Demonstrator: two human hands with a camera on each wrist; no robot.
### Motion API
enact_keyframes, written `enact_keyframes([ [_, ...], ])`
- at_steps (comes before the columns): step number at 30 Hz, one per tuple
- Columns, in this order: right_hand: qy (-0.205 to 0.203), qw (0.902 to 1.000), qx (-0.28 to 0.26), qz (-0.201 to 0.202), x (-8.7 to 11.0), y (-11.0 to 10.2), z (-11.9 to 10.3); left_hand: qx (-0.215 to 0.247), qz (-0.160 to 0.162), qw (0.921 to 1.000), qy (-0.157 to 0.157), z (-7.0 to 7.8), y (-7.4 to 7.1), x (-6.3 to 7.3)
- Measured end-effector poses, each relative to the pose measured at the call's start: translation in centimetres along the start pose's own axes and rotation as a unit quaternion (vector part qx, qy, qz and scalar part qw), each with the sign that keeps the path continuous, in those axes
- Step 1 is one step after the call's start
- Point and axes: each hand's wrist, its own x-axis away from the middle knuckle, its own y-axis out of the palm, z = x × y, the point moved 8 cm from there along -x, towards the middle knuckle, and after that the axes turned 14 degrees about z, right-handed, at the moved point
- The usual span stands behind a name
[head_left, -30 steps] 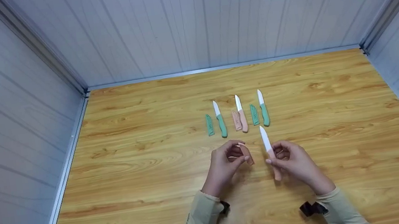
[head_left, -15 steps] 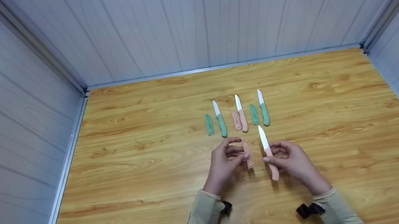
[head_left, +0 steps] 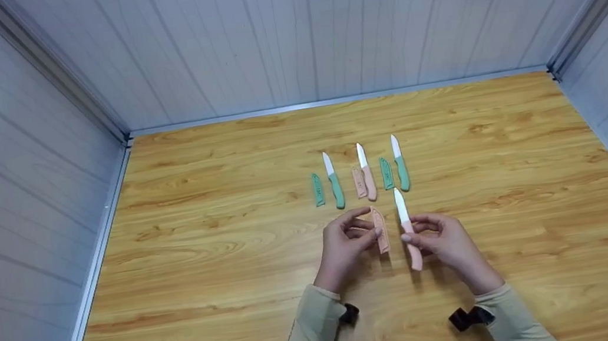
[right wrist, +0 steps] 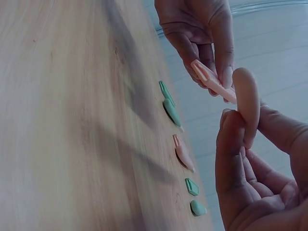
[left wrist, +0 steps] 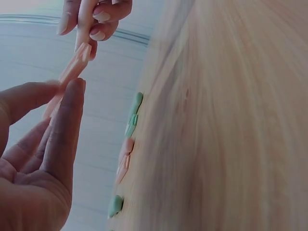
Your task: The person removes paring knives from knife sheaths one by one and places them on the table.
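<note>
Between thumb and fingers my left hand (head_left: 345, 245) pinches a pink knife sheath (head_left: 381, 231), held upright above the table with its slotted end toward me. My right hand (head_left: 446, 240) grips a pink-handled paring knife (head_left: 414, 253) by the handle; its white blade (head_left: 401, 204) is bare and points away from me. Sheath and knife stand side by side, a small gap apart in the head view. The right wrist view shows the sheath's open slot (right wrist: 204, 72) and the rounded butt of the knife handle (right wrist: 247, 94).
Farther back on the wooden table (head_left: 196, 209) lie a left green knife (head_left: 336, 189), a pink knife (head_left: 369, 182) and a right green knife (head_left: 402, 171). Beside them, on their left, lie a green sheath (head_left: 317, 189), a pink sheath (head_left: 359, 182) and another green sheath (head_left: 386, 173). Pale panels (head_left: 284, 30) enclose the table.
The sheath in my left hand has turned from tilted to nearly upright, its flat side now showing. My right hand has brought the knife slightly left, closer to the sheath.
</note>
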Motion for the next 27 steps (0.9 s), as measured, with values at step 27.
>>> enact_keyframes([
  [27, 0.005, 0.9992, 0.022, 0.032, -1.7, -2.1, 0.3, 0.069, -0.024, 0.9945, -0.075, -0.7, 3.5, -2.1],
])
